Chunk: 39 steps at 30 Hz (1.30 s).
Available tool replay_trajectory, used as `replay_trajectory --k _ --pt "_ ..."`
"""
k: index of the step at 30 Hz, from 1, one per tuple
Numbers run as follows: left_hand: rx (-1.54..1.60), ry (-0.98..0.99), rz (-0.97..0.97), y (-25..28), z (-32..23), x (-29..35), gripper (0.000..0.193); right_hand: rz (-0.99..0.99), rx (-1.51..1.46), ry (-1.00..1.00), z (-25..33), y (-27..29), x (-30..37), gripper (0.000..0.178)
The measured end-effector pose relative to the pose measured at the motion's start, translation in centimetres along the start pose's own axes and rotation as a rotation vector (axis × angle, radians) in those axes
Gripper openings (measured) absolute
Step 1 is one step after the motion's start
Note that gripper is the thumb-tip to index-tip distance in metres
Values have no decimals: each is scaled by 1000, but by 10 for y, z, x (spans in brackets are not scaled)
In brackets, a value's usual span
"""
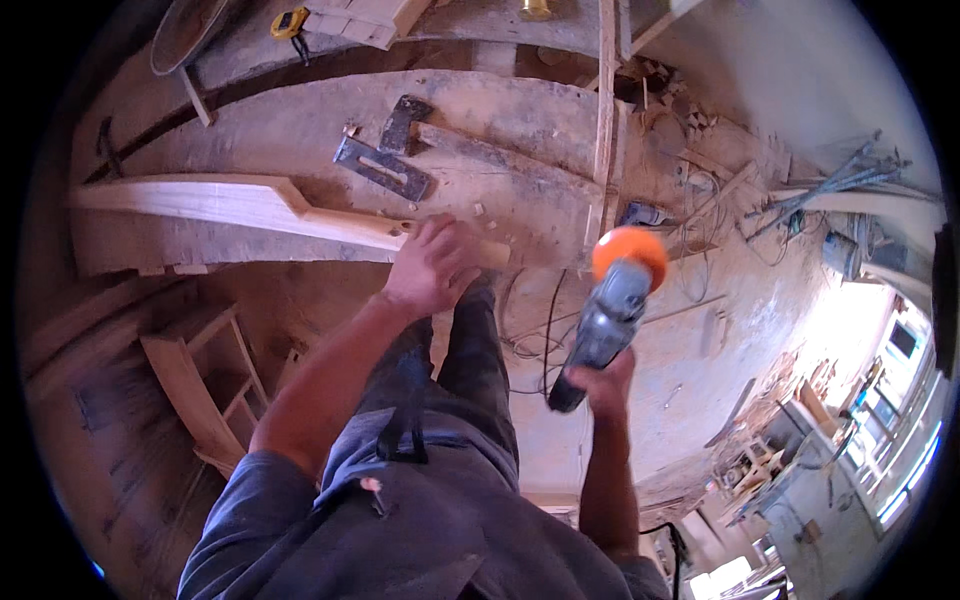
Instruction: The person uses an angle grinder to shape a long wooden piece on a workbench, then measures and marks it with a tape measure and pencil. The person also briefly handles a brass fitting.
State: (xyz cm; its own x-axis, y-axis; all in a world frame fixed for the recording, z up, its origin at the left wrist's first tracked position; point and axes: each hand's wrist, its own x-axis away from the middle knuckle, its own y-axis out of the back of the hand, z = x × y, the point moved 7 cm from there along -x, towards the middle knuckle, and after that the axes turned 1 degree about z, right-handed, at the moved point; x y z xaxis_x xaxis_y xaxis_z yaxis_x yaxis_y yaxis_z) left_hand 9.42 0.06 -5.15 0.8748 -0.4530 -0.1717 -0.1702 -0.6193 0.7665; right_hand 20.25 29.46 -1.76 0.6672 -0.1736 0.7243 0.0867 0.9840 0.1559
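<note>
A long pale piece of shaped wood (230, 200) lies along the front edge of the workbench (540, 110), its thick part on the left and a narrow rounded end on the right. My left hand (435, 268) is closed around that narrow end, slightly blurred. Off the bench to the right, my right hand (605, 385) grips the grey body of an angle grinder (605, 320). An orange disc (630, 255) is fitted at its head, apart from the wood. Beyond my left hand, an axe (405, 122) with a wooden handle and a slotted metal plate (385, 168) rest on the bench.
A yellow tape measure (290, 22) and wood blocks (365, 20) lie at the back. An upright wooden post (606, 110) stands at the bench's right end. A dark cord (552, 320) hangs near the grinder. A wooden frame (205, 385) stands below left; scraps (770, 460) cover the floor at right.
</note>
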Motion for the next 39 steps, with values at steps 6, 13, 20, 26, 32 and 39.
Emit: replay_trajectory --k 6,13,20,26,32,39 --pt "613 335 343 -20 -75 90 46 14 -380 -35 -90 -61 76 65" --pt "1588 787 583 -47 -132 130 69 157 -877 77 -88 -125 97 73" --pt "1531 733 561 -57 -140 145 62 255 -939 120 -84 -126 114 63" --pt "1434 881 459 -66 -157 144 74 178 -904 130 -96 -108 114 70" --pt "1517 1073 459 -68 -173 133 74 180 -915 125 -80 -96 114 74" --pt "1509 1117 392 -77 -177 126 77 147 -891 146 -84 -84 110 68"
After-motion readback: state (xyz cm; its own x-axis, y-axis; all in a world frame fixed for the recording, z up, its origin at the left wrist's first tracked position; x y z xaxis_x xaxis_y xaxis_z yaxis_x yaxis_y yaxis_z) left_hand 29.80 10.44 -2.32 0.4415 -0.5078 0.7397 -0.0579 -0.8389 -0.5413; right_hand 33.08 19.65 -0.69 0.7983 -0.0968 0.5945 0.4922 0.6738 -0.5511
